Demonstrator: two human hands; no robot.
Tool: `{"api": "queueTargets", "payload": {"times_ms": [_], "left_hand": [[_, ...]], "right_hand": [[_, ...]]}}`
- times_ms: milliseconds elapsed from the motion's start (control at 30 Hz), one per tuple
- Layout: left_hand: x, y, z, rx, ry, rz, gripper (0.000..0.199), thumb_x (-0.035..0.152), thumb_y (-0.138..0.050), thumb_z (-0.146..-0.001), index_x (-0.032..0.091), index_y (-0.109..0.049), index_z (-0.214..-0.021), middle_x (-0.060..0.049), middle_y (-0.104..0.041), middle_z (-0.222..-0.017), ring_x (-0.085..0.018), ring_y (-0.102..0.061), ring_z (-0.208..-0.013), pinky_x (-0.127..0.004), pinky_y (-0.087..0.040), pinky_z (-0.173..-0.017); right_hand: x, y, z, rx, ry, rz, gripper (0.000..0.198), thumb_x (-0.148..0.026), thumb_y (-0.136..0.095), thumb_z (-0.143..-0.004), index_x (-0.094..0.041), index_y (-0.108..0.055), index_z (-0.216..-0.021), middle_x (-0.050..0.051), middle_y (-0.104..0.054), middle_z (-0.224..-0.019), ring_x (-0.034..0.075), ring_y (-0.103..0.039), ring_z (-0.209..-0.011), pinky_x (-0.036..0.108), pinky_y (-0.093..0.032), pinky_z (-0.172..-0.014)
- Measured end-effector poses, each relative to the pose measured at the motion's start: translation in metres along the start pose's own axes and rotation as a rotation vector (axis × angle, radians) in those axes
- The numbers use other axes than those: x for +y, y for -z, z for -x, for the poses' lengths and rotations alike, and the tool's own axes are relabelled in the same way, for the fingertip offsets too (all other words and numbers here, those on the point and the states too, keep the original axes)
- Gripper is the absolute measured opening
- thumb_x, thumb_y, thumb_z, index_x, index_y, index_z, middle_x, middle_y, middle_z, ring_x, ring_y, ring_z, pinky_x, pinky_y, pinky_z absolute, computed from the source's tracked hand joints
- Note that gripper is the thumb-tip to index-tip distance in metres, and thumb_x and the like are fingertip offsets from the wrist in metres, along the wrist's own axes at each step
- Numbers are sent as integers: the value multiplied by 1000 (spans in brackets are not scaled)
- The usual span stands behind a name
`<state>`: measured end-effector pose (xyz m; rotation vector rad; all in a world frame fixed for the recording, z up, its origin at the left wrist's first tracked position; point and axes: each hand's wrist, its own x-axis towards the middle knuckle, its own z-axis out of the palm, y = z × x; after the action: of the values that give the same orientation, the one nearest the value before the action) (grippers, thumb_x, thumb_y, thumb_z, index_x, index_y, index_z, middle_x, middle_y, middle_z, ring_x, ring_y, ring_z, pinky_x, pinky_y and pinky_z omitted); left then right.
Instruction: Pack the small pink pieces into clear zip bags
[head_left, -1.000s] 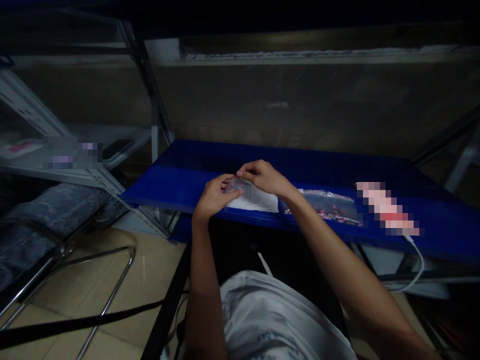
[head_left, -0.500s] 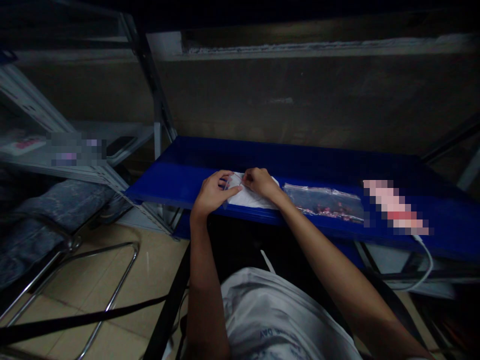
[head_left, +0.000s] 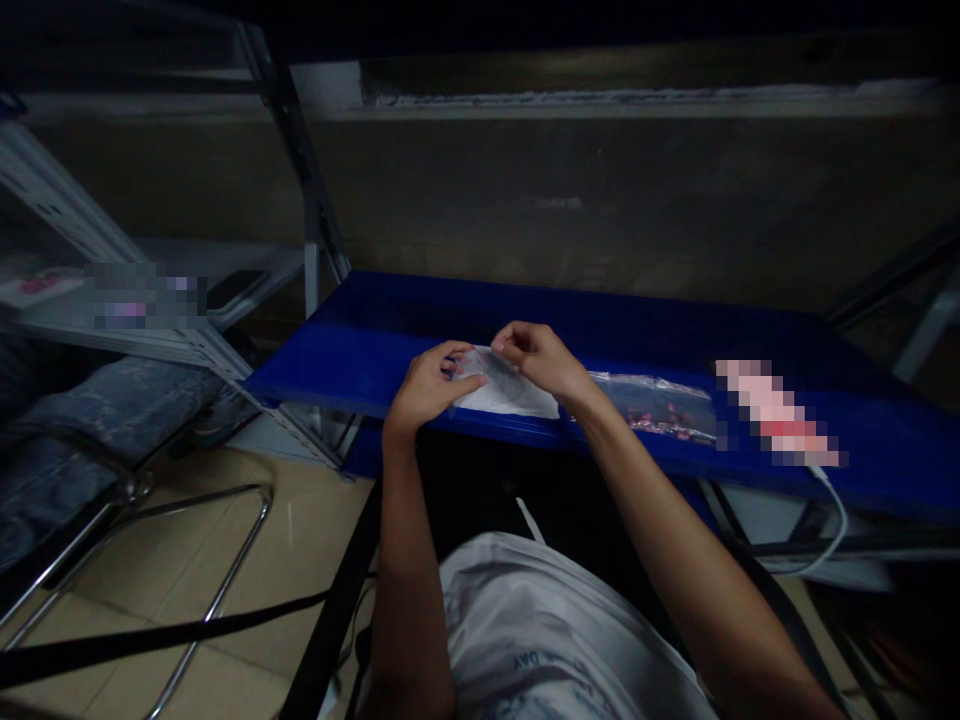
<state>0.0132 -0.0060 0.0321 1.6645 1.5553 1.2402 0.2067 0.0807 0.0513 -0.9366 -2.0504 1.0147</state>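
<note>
A white sheet (head_left: 517, 392), paper or cloth, lies near the front edge of the blue shelf (head_left: 360, 335). Over its left end rests my left hand (head_left: 433, 385), thumb stretched along the sheet and fingers bent but apart from it. Something small and pinkish shows by those fingertips, too dim to name. My right hand (head_left: 544, 360) is raised slightly above the sheet's right part, thumb and forefinger pinched together. What the pinch holds, if anything, is too small to make out. Right of the sheet lies a clear plastic bag (head_left: 664, 400) with several small pink pieces inside, partly behind my right wrist.
A blurred-out pinkish object (head_left: 780, 415) with a white cable (head_left: 840, 515) lies at the shelf's right. At the left, a grey shelf (head_left: 277, 265) bears a dark phone (head_left: 236, 290). Below it are a metal chair frame (head_left: 225, 580) and a person's patterned trouser leg (head_left: 127, 410).
My right hand has moved up and to the right, away from my left hand, uncovering more of the sheet. My left hand stays nearly in place. The view has shifted slightly.
</note>
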Motion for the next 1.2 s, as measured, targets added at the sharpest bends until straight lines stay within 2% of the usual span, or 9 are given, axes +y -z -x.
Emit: {"api": "queueTargets", "payload": {"times_ms": [200,333,400,500,633,800,933,1067,1200], "left_hand": [[-2,-3,-2,-46,-32,27,48,39,-86,-75,21,-76,-118,-8,-78,-107,-21,-73,-91,-29,-58,-78],[-3,-3,-2,-21,3,-10,47,36,-87,-73,20,-77,-116,-8,-78,-105,-22,-73,-92,-29,-59,-77],[-3,-2,-2,-2,11,-28,47,36,-87,-73,20,-77,-116,-9,-78,-105,-23,-73,-93,-29,-59,-76],[-3,2,-1,24,23,-31,46,36,-87,-73,19,-77,-115,-9,-78,-104,-23,-73,-92,-29,-59,-74],[-4,5,0,35,39,1,47,38,-86,-75,18,-76,-116,-10,-78,-103,-22,-73,-89,-28,-59,-71],[-6,6,0,37,55,4,45,38,-86,-75,18,-76,-115,-11,-78,-105,-21,-73,-88,-28,-59,-70],[-6,6,0,35,54,1,47,40,-86,-75,17,-76,-115,-10,-78,-104,-21,-73,-87,-28,-59,-71],[-6,5,0,27,40,-17,48,39,-86,-75,17,-76,-117,-10,-78,-103,-22,-73,-87,-29,-59,-72],[-3,-1,-1,-24,-8,14,49,37,-85,-76,18,-77,-120,-9,-79,-103,-23,-74,-90,-29,-59,-74]], "right_hand": [[-19,-7,0,-143,52,-34,24,-32,-56,-91,-15,-73,-86,4,-68,-78,16,-56,-71,27,-41,-68],[-8,-8,-11,14,-10,-29,27,-24,-48,-95,-14,-73,-96,3,-67,-74,14,-54,-64,25,-40,-63],[1,-11,-18,68,-69,65,23,-16,-50,-93,-14,-73,-97,4,-70,-78,15,-58,-66,25,-42,-64],[15,-20,-26,15,-100,289,20,-5,-57,-86,-15,-74,-90,8,-77,-90,17,-66,-79,24,-44,-72],[25,-34,-29,-11,-111,470,20,-8,-61,-86,-17,-76,-95,12,-79,-100,21,-70,-91,25,-44,-76],[27,-39,-30,-21,-120,521,21,-7,-61,-86,-17,-77,-96,13,-79,-99,21,-70,-92,24,-44,-76],[22,-31,-30,8,-122,402,18,-9,-60,-88,-15,-77,-90,12,-78,-95,20,-70,-89,26,-45,-78],[10,-18,-17,75,-73,87,17,-29,-65,-91,-15,-73,-88,8,-75,-87,18,-65,-79,27,-45,-72],[-6,-13,3,-49,15,-141,30,-46,-70,-86,-16,-73,-87,2,-68,-76,14,-55,-68,26,-41,-65]]}}
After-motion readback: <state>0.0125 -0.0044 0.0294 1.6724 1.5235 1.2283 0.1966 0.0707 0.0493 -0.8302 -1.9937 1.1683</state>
